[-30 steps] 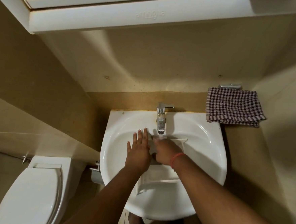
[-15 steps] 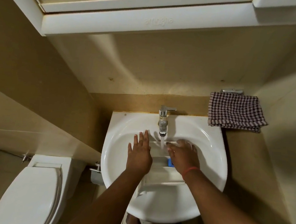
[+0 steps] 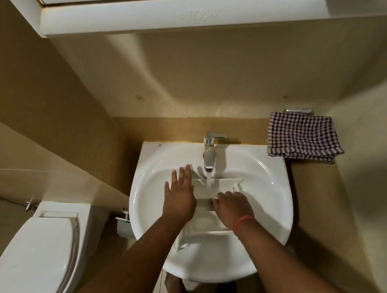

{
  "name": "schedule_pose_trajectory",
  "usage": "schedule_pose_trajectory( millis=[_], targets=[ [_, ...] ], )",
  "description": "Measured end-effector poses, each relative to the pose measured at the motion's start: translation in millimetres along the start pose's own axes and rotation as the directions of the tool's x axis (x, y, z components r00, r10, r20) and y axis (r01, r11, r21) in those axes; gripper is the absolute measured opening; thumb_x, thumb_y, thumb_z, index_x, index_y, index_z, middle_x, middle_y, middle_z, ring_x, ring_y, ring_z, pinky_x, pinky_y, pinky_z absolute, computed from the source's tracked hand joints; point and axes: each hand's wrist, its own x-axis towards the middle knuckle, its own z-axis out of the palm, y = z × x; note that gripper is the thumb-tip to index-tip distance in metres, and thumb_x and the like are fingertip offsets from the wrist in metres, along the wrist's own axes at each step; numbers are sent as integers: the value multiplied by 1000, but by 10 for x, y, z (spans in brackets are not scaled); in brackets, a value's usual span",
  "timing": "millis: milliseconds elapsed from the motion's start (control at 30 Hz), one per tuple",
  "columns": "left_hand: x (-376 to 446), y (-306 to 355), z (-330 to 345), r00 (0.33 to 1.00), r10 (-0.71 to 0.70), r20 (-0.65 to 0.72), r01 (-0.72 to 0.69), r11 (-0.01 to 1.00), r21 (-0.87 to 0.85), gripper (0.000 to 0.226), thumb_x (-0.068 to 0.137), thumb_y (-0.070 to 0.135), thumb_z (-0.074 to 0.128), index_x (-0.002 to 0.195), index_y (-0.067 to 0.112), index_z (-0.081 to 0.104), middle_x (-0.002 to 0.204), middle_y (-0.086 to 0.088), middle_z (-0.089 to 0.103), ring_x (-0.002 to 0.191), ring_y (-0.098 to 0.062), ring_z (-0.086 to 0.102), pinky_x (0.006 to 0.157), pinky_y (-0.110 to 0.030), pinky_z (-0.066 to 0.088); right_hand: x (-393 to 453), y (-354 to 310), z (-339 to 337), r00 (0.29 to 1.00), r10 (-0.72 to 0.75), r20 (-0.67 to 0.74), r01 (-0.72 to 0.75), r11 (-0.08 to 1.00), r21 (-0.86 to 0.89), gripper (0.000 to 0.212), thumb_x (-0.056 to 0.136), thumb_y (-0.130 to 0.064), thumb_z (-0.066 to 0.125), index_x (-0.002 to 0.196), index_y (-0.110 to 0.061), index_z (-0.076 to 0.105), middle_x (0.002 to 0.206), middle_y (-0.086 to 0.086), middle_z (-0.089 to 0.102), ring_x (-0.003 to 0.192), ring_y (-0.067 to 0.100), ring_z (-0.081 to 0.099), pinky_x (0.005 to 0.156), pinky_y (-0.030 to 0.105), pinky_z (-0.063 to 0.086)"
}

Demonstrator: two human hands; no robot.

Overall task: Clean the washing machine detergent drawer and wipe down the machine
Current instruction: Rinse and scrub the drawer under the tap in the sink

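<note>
While tap runs, left hand [image 3: 179, 198] flat on drawer [image 3: 217, 187]; right hand [image 3: 233, 206] curled, grip apparently hidden.

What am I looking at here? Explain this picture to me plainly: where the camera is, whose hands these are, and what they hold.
The camera sits on a person's head and looks down, so both arms reach in from the bottom of the view. No robot is involved.

They stand at a white sink in a bathroom. The tap is running onto a white plastic detergent drawer lying in the basin.

The left hand rests flat on the drawer's left side, fingers straight. The right hand has its fingers curled onto the drawer's middle, seemingly rubbing it; I cannot tell whether it holds anything.

A checked cloth lies folded on the counter at right. A toilet stands at lower left.
</note>
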Motion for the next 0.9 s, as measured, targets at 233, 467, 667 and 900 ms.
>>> schedule_pose_trajectory(
  millis=[233,467,667,900],
  targets=[
    [43,-23,6,1000,-7,2,7,1000,-2,65,105,16,31,156,21,-9,166,-5,-4,152,-26,-8,123,-49,4,61,-431,-126,949,-309,69,289,935,206,26,98,-31,44,112,-23,63,110,6,69,100,31,62,96,41,43],
    [24,-19,38,1000,-14,-17,13,999,-37,63,105,16,31,157,22,-6,166,-3,-2,152,-27,-6,123,-49,6,82,46,-98,993,-82,82,83,996,-13,48,102,-48,31,115,-15,63,116,12,67,108,34,61,91,39,42],
    [38,-42,17,1000,-14,5,15,994,-104,69,103,16,38,157,22,-5,165,-2,-2,152,-25,-8,123,-49,3,80,-447,-31,977,-211,18,181,876,447,27,94,-21,52,120,-20,63,113,6,68,101,29,65,90,41,53],
    [27,-53,48,999,-10,-31,5,989,-147,64,105,15,34,157,23,-1,166,-1,4,152,-25,-3,123,-49,7,374,-238,-366,969,90,231,-230,-21,973,22,97,2,44,107,-1,64,103,18,66,95,27,65,82,31,54]
  ],
)
